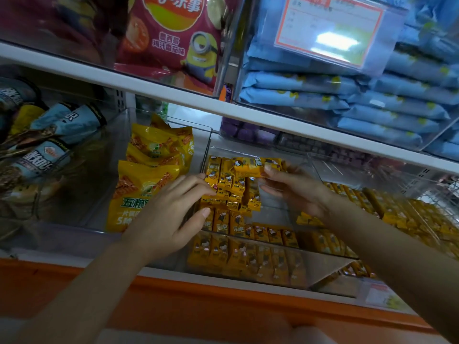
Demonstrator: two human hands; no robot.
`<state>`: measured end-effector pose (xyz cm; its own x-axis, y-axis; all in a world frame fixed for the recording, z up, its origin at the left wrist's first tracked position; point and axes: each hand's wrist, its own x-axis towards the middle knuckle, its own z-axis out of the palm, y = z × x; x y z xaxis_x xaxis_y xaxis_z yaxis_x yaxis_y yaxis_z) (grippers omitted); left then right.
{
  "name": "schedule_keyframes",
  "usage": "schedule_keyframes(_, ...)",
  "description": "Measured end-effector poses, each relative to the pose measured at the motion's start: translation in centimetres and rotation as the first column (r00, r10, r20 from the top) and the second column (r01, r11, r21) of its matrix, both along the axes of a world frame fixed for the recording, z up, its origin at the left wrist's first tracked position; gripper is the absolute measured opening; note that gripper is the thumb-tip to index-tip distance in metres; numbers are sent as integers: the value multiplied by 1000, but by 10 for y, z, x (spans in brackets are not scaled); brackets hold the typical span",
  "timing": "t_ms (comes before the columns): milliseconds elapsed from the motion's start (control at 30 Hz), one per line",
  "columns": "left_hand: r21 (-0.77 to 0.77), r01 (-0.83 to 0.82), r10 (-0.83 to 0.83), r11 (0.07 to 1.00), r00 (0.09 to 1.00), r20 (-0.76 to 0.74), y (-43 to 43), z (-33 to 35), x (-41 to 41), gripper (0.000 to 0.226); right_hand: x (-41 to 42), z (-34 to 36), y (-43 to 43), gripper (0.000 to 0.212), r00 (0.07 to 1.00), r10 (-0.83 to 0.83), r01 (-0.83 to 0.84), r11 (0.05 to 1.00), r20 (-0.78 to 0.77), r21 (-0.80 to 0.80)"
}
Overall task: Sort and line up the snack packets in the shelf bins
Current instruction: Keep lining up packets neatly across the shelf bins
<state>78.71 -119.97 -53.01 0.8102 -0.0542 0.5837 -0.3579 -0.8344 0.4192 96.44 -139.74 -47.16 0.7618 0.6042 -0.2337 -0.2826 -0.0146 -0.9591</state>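
The right hand [293, 192] has its fingers pinching one small yellow foil snack packet [248, 168], held crosswise over the twelve o'clock end of the clear plastic shelf bin [273, 212]. The left hand [171, 214], fingers straight, touches the row of matching packets [228, 187] from nine o'clock. Best to turn the held packet to match, then slot it in snugly while the left hand braces.

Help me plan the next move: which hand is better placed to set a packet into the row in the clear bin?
Right. The right hand pinches a yellow packet above the clear bin. The left hand rests on the stacked packets, likely steadying them.
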Motion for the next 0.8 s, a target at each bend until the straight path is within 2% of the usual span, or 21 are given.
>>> schedule_keyframes(133, -66, -46, 43, 997, 998, -53, -5, 6, -1, 45, -15, 9, 1, 41, 992, 56, -43, 993, -112, 113)
schedule_keyframes(200, -100, -85, 77, 991, 994, -81, -10, 13, -1, 55, -24, 12, 1, 43, 990, 110, -101, 990, -91, 97)
schedule_keyframes(333, -74, -159, 153, 985, 985, -83, -27, 25, 0, 70, -40, 19, -6, 41, 984, 176, -176, 984, -1, 22)
schedule_keyframes(400, -69, -188, 184, 980, 981, -61, -36, 27, 1, 67, -46, 21, -8, 43, 976, 215, -216, 976, 39, 1)
schedule_keyframes(467, -32, -228, 228, 973, 974, 8, -46, 28, 3, 55, -50, 22, -11, 42, 973, 227, -229, 973, 44, 21)
schedule_keyframes(567, -13, -275, 274, 961, 956, 103, -59, 30, 7, 39, -50, 22, -13, 47, 983, 181, -183, 981, 34, 62)
schedule_keyframes(633, -16, -287, 287, 958, 951, 112, -67, 34, 9, 37, -49, 22, -15, 55, 990, 133, -135, 989, 43, 65)
schedule_keyframes(667, -5, -283, 281, 959, 954, 106, -70, 36, 9, 38, -47, 22, -15, 54, 992, 112, -116, 992, 65, 59)
schedule_keyframes(800, 143, -217, 209, 966, 975, 71, -73, 33, 3, 40, -33, 22, -19, 20, 977, -28, 36, 999, 209, -32)
